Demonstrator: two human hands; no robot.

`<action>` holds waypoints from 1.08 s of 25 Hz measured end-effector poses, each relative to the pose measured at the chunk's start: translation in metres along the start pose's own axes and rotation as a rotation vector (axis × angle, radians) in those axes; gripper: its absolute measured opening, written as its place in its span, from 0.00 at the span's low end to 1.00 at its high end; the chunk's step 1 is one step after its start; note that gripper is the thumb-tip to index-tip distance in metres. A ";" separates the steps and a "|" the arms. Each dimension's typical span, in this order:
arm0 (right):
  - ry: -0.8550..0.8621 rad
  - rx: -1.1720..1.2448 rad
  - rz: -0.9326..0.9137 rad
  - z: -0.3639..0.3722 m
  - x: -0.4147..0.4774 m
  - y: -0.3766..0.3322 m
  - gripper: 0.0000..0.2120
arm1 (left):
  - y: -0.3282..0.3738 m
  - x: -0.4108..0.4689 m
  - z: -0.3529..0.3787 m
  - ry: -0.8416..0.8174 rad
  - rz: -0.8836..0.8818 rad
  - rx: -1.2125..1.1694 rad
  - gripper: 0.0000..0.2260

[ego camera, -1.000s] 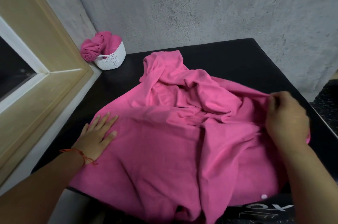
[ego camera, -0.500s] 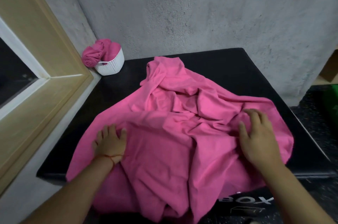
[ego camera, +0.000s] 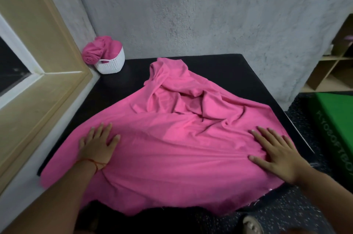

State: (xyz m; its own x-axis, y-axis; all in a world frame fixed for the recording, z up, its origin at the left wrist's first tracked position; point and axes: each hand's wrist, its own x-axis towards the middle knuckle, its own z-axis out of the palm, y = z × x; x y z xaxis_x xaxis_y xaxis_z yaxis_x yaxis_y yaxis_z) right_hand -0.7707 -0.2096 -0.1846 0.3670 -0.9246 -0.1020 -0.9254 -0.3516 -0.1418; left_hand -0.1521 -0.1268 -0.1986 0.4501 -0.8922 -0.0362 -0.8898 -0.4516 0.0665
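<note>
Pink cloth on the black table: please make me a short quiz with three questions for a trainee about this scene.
1. True or false: the left hand and the right hand both rest flat on the large wrinkled pink cloth.
2. Where does the small white perforated plastic basket stand? A) at the far left corner of the black padded table; B) beside the right hand; C) under the pink cloth.
3. Fill in: the basket holds rolled cloths of ___ colour.
Key: 1 true; 2 A; 3 pink.
</note>
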 end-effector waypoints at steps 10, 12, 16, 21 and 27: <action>-0.166 0.006 0.070 -0.020 -0.007 0.010 0.48 | 0.009 -0.031 -0.001 -0.053 -0.068 0.015 0.35; -0.192 -0.010 0.033 -0.025 -0.008 0.002 0.42 | 0.008 -0.042 -0.004 -0.077 -0.065 0.009 0.35; -0.293 0.004 0.037 -0.047 -0.012 -0.012 0.19 | 0.011 -0.062 -0.011 -0.123 -0.055 -0.007 0.34; -0.240 -0.001 0.023 -0.054 0.006 -0.026 0.32 | 0.007 -0.065 -0.018 -0.173 -0.051 0.013 0.34; 0.149 0.080 0.179 -0.081 0.076 -0.060 0.13 | 0.029 -0.001 -0.060 -0.219 -0.021 -0.009 0.31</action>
State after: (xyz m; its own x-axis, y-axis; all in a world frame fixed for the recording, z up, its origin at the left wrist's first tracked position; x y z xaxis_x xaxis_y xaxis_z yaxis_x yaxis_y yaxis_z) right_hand -0.6948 -0.2706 -0.1041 0.1737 -0.9847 0.0131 -0.9618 -0.1725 -0.2127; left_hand -0.1737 -0.1396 -0.1373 0.4405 -0.8612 -0.2536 -0.8792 -0.4710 0.0724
